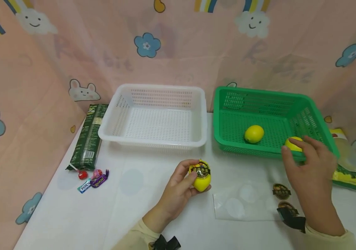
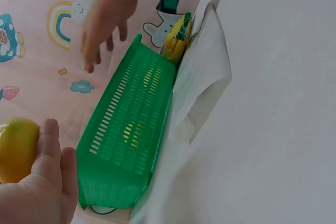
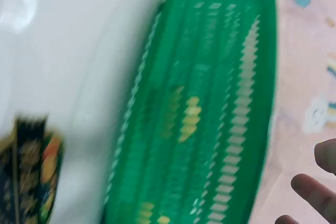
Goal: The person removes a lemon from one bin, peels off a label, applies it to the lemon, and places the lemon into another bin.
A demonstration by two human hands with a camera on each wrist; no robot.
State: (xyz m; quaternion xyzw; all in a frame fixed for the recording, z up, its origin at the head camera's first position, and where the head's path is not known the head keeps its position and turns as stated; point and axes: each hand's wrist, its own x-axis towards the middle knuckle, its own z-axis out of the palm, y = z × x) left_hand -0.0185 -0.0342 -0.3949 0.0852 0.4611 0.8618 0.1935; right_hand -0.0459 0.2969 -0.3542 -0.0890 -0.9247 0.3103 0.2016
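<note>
Head view: table with two baskets at the back, both hands in front of them.
Left hand: left hand has its fingers curled around a yellow lemon with a dark label on top, held just above the table, in front of the white basket. Left wrist view shows the thumb against the same lemon.
Right hand: right hand is open with fingers loosely spread, holding nothing, hovering at the front right corner of the green basket. Fingertips show free in the right wrist view.
Green basket: two bare lemons inside, one near the middle of the floor, the other by the front wall, just beyond the right hand's fingers.
White basket: white basket sits left of the green one, close beside it.
Near right hand: clear plastic bag flat on the table, two dark labels lying at its right end.
Left side: dark green packet beside the white basket, a few wrapped sweets in front of it.
Right edge: yellow-green packet beside the green basket.
</note>
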